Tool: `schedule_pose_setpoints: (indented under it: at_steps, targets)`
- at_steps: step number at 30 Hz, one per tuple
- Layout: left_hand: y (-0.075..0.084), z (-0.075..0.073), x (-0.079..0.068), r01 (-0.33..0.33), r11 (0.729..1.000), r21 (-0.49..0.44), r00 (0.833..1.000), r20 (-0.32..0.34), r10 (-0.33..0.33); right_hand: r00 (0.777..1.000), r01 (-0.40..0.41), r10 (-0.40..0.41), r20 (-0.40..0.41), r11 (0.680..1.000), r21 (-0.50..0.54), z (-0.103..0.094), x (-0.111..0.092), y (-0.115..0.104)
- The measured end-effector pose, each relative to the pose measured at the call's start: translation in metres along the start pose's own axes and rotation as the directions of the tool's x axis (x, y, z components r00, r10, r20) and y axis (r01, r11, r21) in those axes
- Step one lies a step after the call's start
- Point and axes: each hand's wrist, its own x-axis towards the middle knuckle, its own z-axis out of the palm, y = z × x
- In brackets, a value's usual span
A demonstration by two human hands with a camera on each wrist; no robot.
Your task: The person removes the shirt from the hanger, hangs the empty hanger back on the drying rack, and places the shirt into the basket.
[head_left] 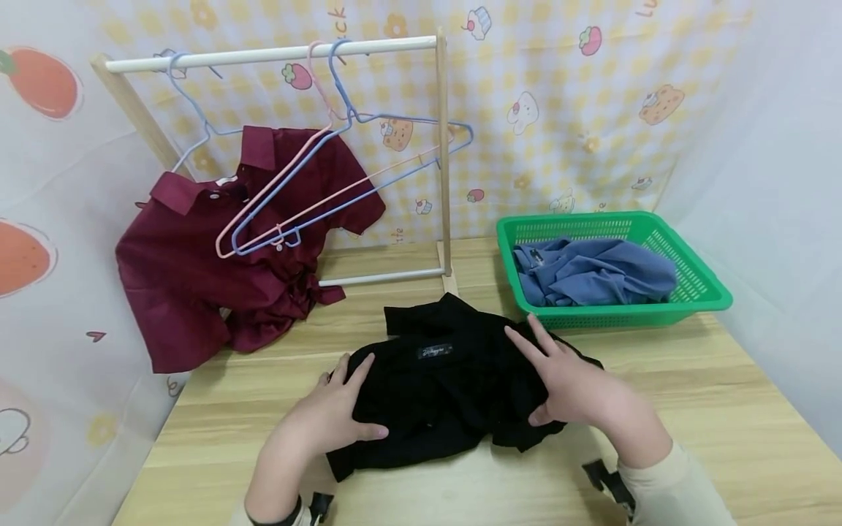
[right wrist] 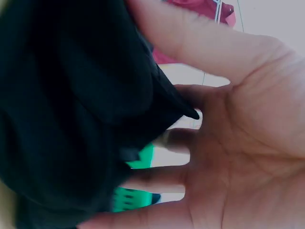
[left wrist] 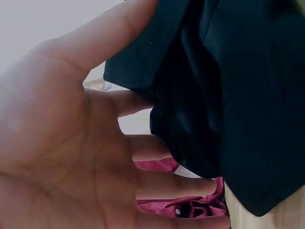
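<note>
A maroon shirt (head_left: 191, 285) hangs on the rack (head_left: 270, 53) to my left, and next comes my left hand (head_left: 332, 413), fingers spread wide, at the left end of the black shirt (head_left: 427, 409) on the counter (head_left: 224, 446). My right hand (head_left: 572, 380), also spread wide, is at its right end, near a green basket (head_left: 618, 315) with a blue shirt (head_left: 598, 272) inside.

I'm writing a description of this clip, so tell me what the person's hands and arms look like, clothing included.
The left hand and right hand are both ungloved. The sleeves are cream, the left one barely in view, and black strap ends stick out near both.
</note>
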Motion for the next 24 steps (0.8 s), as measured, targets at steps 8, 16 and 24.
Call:
schedule_pose_setpoints:
  at_steps: [8,16,24]
  targets:
    - [-0.001,0.006,0.009,0.006,0.995,-0.102,1.000,0.019,-0.005,0.998,-0.057,0.060,-0.033,0.995,0.077,0.022,0.009,0.010]
    - [0.014,0.011,0.004,0.029,0.992,-0.123,0.996,-0.077,-0.039,0.991,-0.116,0.120,-0.061,0.991,0.066,0.026,0.020,0.017]
    - [0.025,0.040,0.029,0.025,0.998,-0.051,0.999,-0.024,-0.027,0.991,-0.109,0.114,-0.066,0.991,0.073,0.036,0.035,0.015]
